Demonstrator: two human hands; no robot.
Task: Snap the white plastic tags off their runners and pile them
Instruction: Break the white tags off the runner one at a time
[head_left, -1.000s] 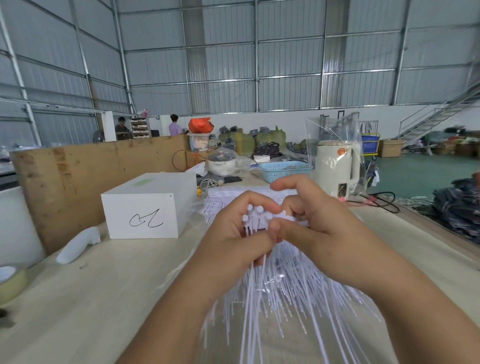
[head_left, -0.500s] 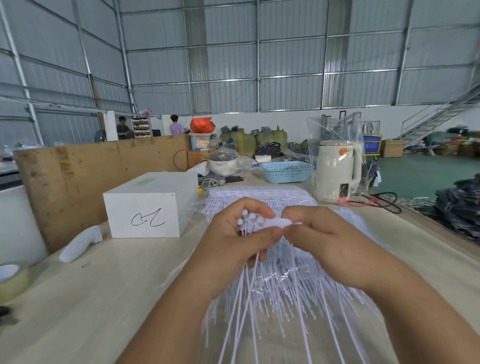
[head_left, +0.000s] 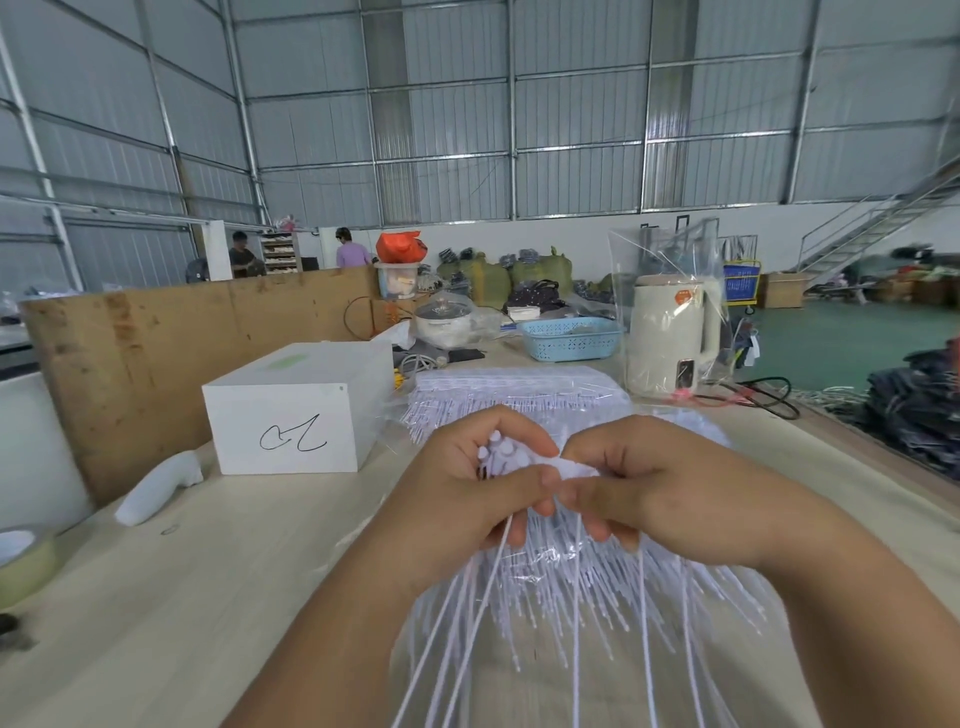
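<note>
We pinch a bunch of white plastic tags (head_left: 506, 457) in our left hand (head_left: 467, 493), our right hand (head_left: 644, 493) gripping their runner (head_left: 571, 467), above the near pile (head_left: 597, 597). Twisting unevenly could spill the tags across the table (head_left: 208, 597).

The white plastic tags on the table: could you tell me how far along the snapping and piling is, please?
Done: a spread of loose thin white plastic tags already lies piled on the pale wooden table under the hands. In hand: the left hand grips a bunch of tag heads while the right hand pinches them. Left: a neat stack of white tag strips waits behind.
</note>
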